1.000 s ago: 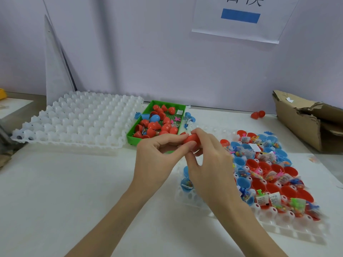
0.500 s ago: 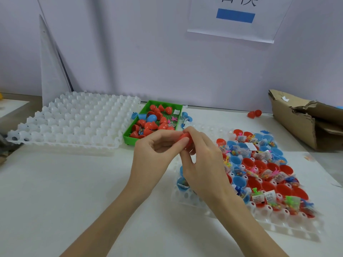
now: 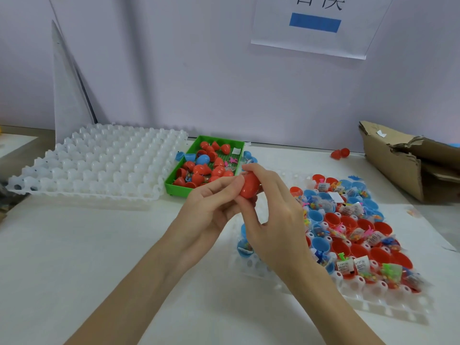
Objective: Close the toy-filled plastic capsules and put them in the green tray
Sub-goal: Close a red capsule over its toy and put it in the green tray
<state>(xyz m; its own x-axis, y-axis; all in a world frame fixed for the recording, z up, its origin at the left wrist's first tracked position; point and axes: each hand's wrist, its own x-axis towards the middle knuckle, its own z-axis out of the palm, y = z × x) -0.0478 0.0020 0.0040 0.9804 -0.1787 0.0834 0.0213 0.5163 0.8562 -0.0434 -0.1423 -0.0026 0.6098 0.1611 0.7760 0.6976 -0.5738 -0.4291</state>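
Red capsule (image 3: 249, 186) was pinched between left hand (image 3: 211, 207) and right hand (image 3: 271, 215). Halves were best aligned squarely, pressed until seated, then released into green tray (image 3: 174, 189).

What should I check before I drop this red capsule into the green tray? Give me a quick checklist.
1. Red capsule held by both hands, left hand and right hand: ok.
2. Capsule halves fully snapped shut: cannot tell, fingers cover the seam.
3. Toy inside: cannot tell, the shell is opaque.
4. Green tray within view just beyond the hands: ok.
5. Room in the tray: ok, bare floor shows near its far right corner.
6. Path from hands to tray free of things: ok.
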